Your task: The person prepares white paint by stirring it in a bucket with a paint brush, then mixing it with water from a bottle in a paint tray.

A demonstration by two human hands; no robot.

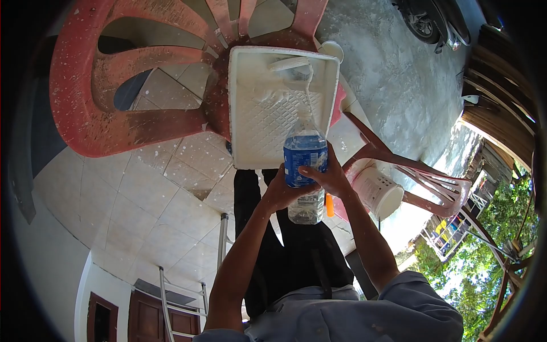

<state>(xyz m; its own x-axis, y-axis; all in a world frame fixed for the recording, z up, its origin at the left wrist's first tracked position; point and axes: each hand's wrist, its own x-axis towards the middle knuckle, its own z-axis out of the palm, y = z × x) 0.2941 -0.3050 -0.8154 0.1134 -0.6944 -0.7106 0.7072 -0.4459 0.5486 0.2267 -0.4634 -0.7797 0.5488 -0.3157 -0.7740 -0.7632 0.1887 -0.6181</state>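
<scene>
Both my hands grip a clear plastic bottle (305,154) with a blue label, tipped neck-first toward a white paint tray (250,114). My left hand (279,192) wraps the bottle's lower part from the left. My right hand (329,176) clasps it from the right. A thin stream of liquid (310,85) runs from the bottle's mouth into the tray. A paint roller (289,63) lies at the tray's far end. The tray rests on the seat of a paint-spattered red plastic chair (85,108).
A white bucket (377,192) stands to the right by a second red chair (421,176). A metal ladder (171,290) is at the lower left on the tiled floor (148,194). A motorbike (430,23) is parked on concrete at the top right.
</scene>
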